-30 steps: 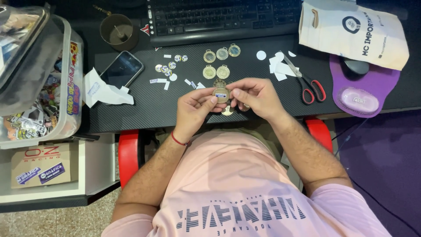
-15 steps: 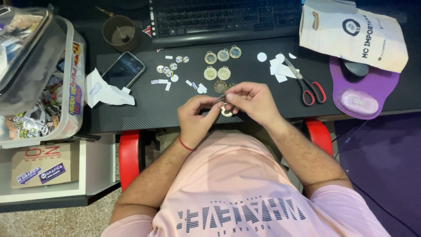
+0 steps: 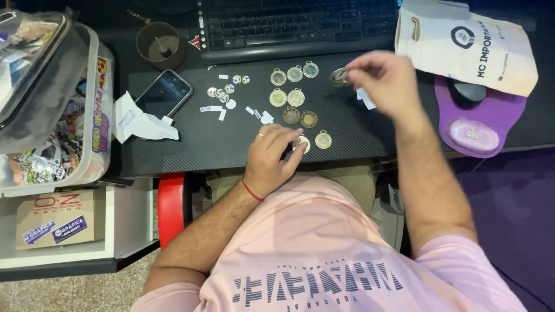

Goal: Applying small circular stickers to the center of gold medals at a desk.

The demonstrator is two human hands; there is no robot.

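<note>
- The right hand (image 3: 384, 81) is up over the tabletop (image 3: 191, 150), fingers pinched shut on a small round medal (image 3: 339, 76) just beside the row of medals (image 3: 295, 74).
- The left hand (image 3: 270, 157) lies low near the tabletop's front edge, fingertips closed on another medal (image 3: 301, 142).
- One more medal (image 3: 323, 140) lies just beside it.
- A phone (image 3: 165, 93) lies well off to the left.

Keyboard (image 3: 300, 26), phone (image 3: 164, 93), purple mousepad (image 3: 480, 130), perhaps a cup (image 3: 159, 46).
</note>
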